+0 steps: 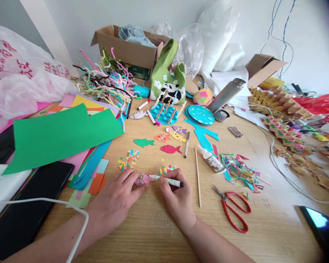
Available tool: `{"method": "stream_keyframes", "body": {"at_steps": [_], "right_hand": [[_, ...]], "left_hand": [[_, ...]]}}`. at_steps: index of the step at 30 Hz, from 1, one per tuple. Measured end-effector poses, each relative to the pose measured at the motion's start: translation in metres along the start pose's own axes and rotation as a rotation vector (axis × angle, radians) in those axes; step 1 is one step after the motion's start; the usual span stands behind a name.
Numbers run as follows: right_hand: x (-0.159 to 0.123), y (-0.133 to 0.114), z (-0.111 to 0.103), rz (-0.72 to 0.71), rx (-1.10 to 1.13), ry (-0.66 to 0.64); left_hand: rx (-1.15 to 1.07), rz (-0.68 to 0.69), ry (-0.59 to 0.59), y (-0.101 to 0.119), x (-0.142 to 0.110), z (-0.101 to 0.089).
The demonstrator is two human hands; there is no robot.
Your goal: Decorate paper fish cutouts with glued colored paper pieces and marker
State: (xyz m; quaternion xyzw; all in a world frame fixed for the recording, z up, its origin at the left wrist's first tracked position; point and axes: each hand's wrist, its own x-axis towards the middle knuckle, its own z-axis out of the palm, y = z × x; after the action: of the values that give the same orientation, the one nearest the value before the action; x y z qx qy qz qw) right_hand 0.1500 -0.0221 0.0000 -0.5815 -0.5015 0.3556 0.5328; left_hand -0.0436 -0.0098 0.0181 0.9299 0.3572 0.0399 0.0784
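Observation:
My left hand point(113, 197) has its thumb and fingers closed around the edges of a small pink paper fish point(143, 179), keeping it on the wooden table. Dark lines are drawn on the fish. In my right hand point(178, 201) is a white marker pen point(172, 182), its tip at the fish's tail and its black end pointing right. Just beyond my hands lie piles of paper confetti point(132, 156). Farther up are a green paper fish point(144, 142), a red paper fish point(171, 149) and several decorated ones, beside another pen point(186, 145).
Red-handled scissors point(235, 210), a wooden stick point(198, 179), a glue bottle point(212, 159) and paper scraps point(244, 173) lie right. Green card point(65, 135) and a black phone point(33, 208) are left. A white cable point(83, 226) crosses my left forearm. A steel flask point(227, 95) leans behind.

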Motion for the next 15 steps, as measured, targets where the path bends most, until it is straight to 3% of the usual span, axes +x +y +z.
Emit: {"method": "stream_keyframes", "body": {"at_steps": [15], "right_hand": [[0.0,0.0017,0.0016,0.05,0.009,-0.043]], "left_hand": [[0.039,0.016,0.026,0.0006,-0.0008,-0.0009]]}}
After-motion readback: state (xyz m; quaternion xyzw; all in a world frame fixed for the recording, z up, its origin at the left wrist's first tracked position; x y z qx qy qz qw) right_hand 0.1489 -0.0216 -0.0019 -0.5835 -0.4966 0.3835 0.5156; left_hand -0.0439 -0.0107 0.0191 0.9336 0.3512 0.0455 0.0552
